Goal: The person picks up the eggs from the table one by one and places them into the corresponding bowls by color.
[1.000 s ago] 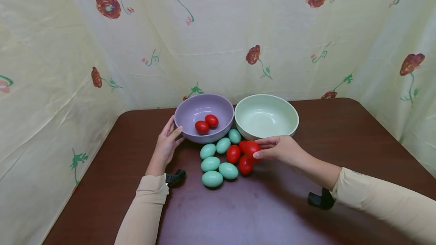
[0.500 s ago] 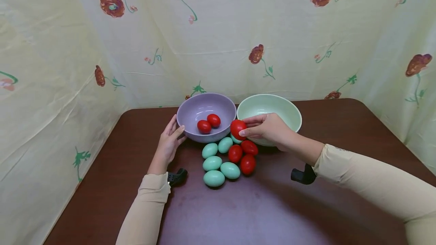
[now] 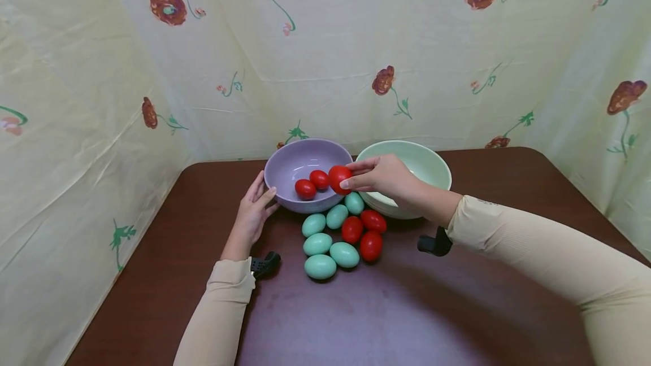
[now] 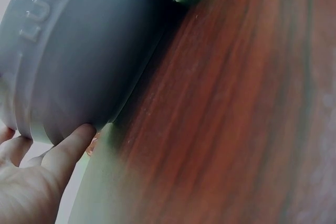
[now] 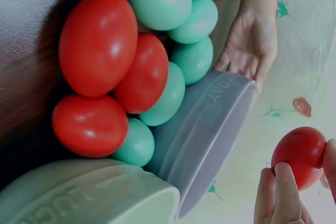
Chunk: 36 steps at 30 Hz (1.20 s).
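Note:
A red egg [image 3: 339,179] is pinched between the thumb and fingers of my right hand [image 3: 389,178], over the right side of the purple bowl [image 3: 285,160]. Two red eggs [image 3: 305,189] lie inside that bowl. My left hand [image 3: 250,216] rests against the bowl's left side, fingers fairly straight; in the left wrist view the fingertips [image 4: 84,132] touch its outer wall. In front of the bowls, several mint-green eggs [image 3: 320,267] lie beside three red eggs [image 3: 370,246] on the table. The right wrist view shows the held egg [image 5: 299,156] near the bowl's rim.
A pale green bowl [image 3: 432,165] stands close to the right of the purple one, partly behind my right hand. Both sit near the back edge of the dark wooden table [image 3: 508,185]. A flowered cloth [image 3: 315,95] hangs behind and at the sides.
My right hand has lifted one red egg from the pile and carried it up and left, over the purple bowl. My left hand keeps its place at the bowl.

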{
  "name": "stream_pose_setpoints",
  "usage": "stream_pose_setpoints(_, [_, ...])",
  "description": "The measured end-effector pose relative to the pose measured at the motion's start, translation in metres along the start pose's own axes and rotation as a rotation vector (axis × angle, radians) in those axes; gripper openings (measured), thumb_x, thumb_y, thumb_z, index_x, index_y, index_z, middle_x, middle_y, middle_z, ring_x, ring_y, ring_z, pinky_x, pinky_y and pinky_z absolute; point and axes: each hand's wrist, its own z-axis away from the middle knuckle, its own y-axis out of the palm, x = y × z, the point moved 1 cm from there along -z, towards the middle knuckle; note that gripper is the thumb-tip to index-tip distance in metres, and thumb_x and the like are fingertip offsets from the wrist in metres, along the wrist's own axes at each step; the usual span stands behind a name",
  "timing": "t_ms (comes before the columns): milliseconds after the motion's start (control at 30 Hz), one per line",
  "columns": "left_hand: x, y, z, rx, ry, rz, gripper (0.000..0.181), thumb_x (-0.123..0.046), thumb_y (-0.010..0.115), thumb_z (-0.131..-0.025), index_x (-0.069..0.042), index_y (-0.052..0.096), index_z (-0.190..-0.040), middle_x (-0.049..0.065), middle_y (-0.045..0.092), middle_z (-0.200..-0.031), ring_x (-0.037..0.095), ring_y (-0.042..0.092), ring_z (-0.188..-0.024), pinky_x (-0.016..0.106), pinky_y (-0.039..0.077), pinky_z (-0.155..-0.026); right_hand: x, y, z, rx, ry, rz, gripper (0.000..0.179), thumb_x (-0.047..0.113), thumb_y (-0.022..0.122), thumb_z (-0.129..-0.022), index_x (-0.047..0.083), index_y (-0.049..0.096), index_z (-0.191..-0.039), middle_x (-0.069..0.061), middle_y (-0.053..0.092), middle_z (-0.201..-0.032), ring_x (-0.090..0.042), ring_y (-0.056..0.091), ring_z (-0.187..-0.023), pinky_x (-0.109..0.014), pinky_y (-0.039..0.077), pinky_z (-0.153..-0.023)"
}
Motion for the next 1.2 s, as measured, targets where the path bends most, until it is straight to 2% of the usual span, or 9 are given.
stream_pose_setpoints(200, [-0.002, 0.002, 0.001, 0.006, 0.004, -0.005, 0.070, -0.018, 0.055, -0.102, -0.025, 0.017, -0.161, -0.003, 0.008, -0.169, 0.023, 0.030, -0.151, 0.048, 0.039, -0.114, 0.003, 0.001, -0.007, -0.020, 0.005, -0.045, 0.047, 0.016, 0.075, -0.089, 0.005, 0.064, -0.133, -0.015, 0.068, -0.129, -0.022, 0.070, -0.108, -0.042, 0.053, -0.102])
stream_pose_setpoints(667, [-0.004, 0.009, 0.001, 0.015, 0.012, 0.005, 0.070, -0.019, 0.056, -0.102, -0.025, 0.019, -0.160, -0.003, 0.009, -0.169, 0.022, 0.029, -0.151, 0.047, 0.039, -0.114, 0.008, 0.006, -0.031, -0.050, 0.009, -0.099, 0.047, 0.018, 0.076, -0.088, 0.005, 0.064, -0.131, -0.014, 0.064, -0.132, -0.028, 0.068, -0.115, -0.044, 0.051, -0.105])
stream_pose_setpoints(967, [-0.006, 0.005, 0.002, 0.002, 0.012, 0.008, 0.071, -0.019, 0.057, -0.101, -0.026, 0.019, -0.160, -0.004, 0.009, -0.169, 0.022, 0.030, -0.151, 0.047, 0.039, -0.114, 0.014, 0.017, -0.046, -0.062, -0.005, -0.098, 0.044, 0.018, 0.076, -0.088, 0.006, 0.066, -0.129, -0.011, 0.065, -0.131, -0.026, 0.068, -0.114, -0.039, 0.055, -0.099])
stream_pose_setpoints(1200, [-0.003, 0.001, 0.005, -0.005, -0.006, -0.001, 0.072, -0.020, 0.058, -0.101, -0.027, 0.018, -0.160, -0.005, 0.010, -0.169, 0.022, 0.033, -0.150, 0.045, 0.041, -0.113, 0.015, 0.029, -0.055, -0.081, 0.037, -0.132, 0.043, 0.019, 0.077, -0.088, 0.008, 0.067, -0.128, -0.011, 0.061, -0.135, -0.027, 0.067, -0.116, -0.037, 0.056, -0.098])
